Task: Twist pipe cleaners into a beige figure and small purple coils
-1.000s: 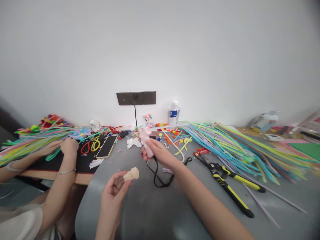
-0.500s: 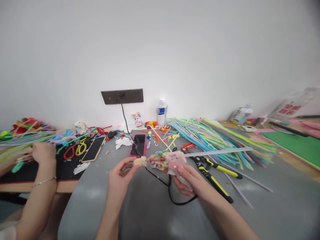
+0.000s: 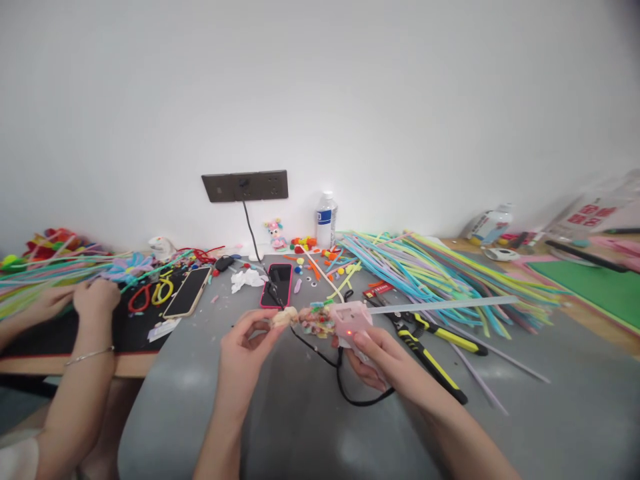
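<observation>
My left hand [image 3: 245,353] pinches a small cream fuzzy piece [image 3: 283,316] between thumb and fingertips, above the grey table [image 3: 300,427]. My right hand [image 3: 383,360] grips a pink glue gun [image 3: 350,321] with a red light lit, a clear glue stick [image 3: 440,305] jutting out to the right and a black cord [image 3: 350,393] hanging below. The gun's decorated nozzle end points left and touches the cream piece.
A pink-cased phone [image 3: 280,285] lies behind my hands, yellow-handled cutters [image 3: 435,353] to the right. A big heap of coloured pipe cleaners [image 3: 440,273] covers the right; a water bottle [image 3: 325,220] and wall sockets [image 3: 245,186] stand behind. Another person's hands [image 3: 90,300] work at the left beside a second phone [image 3: 187,292].
A second ago my right hand held the glue gun farther back over the table; it came near and the nozzle met the cream piece. Since half a second ago little has moved.
</observation>
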